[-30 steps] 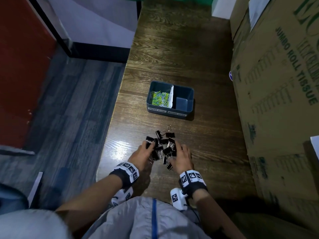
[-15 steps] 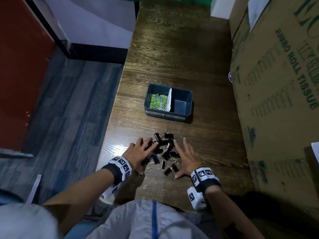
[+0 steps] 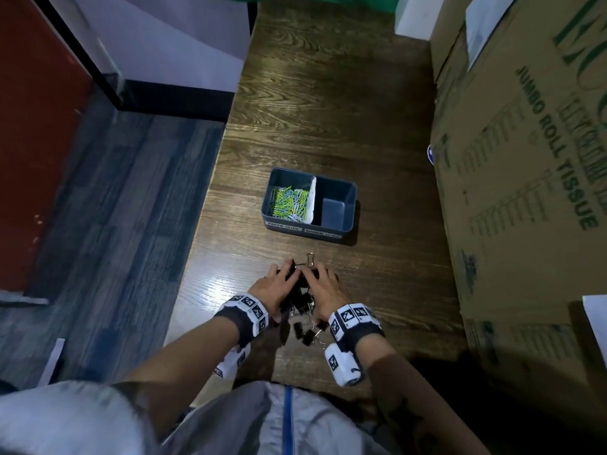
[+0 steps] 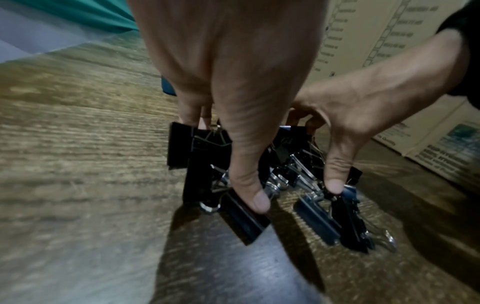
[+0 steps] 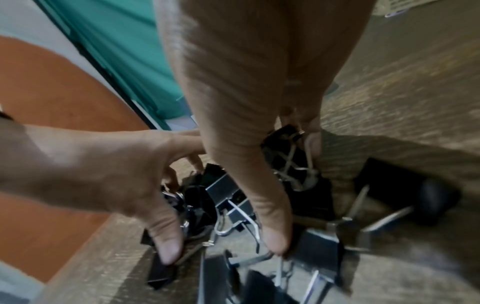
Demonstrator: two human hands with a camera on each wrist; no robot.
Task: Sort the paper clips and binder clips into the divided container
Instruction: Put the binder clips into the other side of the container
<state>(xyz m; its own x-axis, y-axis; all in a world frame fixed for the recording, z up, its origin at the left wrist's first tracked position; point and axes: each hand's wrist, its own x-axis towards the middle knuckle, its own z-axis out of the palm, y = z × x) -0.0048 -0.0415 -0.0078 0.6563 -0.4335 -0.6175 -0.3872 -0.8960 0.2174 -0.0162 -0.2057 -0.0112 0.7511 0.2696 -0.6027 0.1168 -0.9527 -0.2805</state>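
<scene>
Dark wood-grain table [image 3: 328,126] carries the work. Nearest, left hand [image 3: 279,287] and right hand [image 3: 323,290] cup the binder clips [image 3: 300,302] between them, fingers curled around the heap; a few clips trail at 6 o'clock. Half a second earlier both hands lay splayed, apart. At 12 o'clock, near, sits the divided container [image 3: 348,224]: paper clips [image 3: 289,205] left, right compartment bare.
</scene>
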